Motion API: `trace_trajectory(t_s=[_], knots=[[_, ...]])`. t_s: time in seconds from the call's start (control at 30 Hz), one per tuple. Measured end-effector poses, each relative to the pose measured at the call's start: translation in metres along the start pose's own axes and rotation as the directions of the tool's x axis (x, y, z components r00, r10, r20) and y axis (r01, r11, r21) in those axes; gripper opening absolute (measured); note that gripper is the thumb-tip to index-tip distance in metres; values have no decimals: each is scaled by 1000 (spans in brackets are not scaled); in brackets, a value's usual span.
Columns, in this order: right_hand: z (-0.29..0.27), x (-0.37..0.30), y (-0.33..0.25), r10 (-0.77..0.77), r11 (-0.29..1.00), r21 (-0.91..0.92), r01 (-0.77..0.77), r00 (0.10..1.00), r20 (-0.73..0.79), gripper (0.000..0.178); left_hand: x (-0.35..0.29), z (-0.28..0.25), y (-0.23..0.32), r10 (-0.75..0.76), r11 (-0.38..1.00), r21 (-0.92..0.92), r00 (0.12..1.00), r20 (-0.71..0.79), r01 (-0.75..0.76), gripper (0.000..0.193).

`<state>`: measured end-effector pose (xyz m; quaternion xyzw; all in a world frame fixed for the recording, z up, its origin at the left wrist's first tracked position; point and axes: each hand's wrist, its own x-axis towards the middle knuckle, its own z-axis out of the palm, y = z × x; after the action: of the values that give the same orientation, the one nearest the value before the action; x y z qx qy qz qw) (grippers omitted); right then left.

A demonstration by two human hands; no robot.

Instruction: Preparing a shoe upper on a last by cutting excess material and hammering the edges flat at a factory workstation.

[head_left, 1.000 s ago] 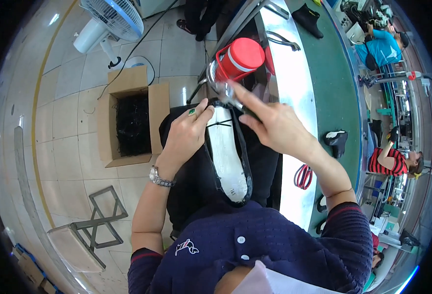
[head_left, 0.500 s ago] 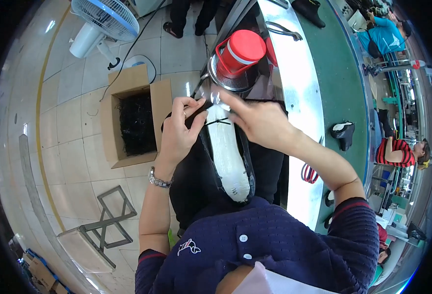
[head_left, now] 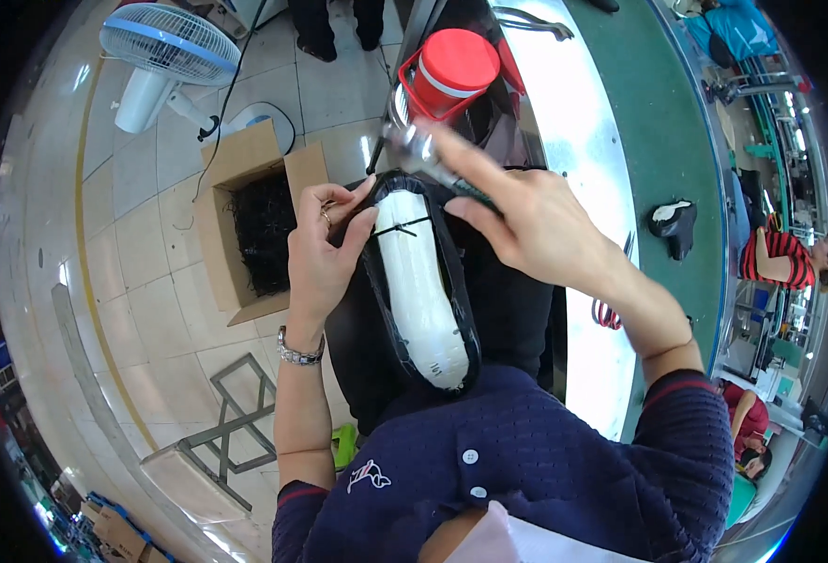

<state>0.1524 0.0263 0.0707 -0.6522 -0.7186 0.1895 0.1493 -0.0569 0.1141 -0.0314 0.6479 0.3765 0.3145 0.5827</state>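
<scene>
Head view, landmark: the shoe (head_left: 421,300), sole side up on the person's lap, its near end by the dark blue shirt (head_left: 526,441).
Shoe, done: a black tie (head_left: 402,228) is already knotted across the white underside, toward the far end; the black upper edge (head_left: 471,342) runs up around the rim.
Shoe, left: most of the white underside lies bare, and the edge stands along the long sides rather than lying flat over it. By judgement, the work is part-way, with the far end in hand.
Left hand: (head_left: 323,246) at the shoe's far left edge, thumb and fingertips seemingly pinching the black rim; how firmly, I cannot tell.
Right hand: (head_left: 550,225) right of the shoe's far end, fingers wrapped round a metal-headed tool (head_left: 418,150).
Tool head: blurred, over or just beyond the far end; whether it touches the shoe, I cannot tell.
Red jug: (head_left: 453,61) beyond the shoe's far end.
Cardboard box: (head_left: 306,169) left of the shoe, holding a dark tangle (head_left: 262,230).
Metal bench: (head_left: 592,141) right of the shoe.
Green belt: (head_left: 639,122) farther right, past the bench, with another dark shoe (head_left: 674,228) lying on it, light patch up.
</scene>
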Motion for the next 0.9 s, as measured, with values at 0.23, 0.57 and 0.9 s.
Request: trace_trajectory(t_s=[0.23,0.57,0.9], knots=[[12,-2,11,124,992,-43,-119,984,129,66,-1,4,-1,-23,993,-115,1000,10,24,27],[22,-67,157,765,613,38,-789,580,-281,58,6,11,22,303,858,391,943,139,-333,40],[101,-274,170,669,495,85,-864,317,-672,40,-8,11,27,312,695,628,934,176,-351,41]])
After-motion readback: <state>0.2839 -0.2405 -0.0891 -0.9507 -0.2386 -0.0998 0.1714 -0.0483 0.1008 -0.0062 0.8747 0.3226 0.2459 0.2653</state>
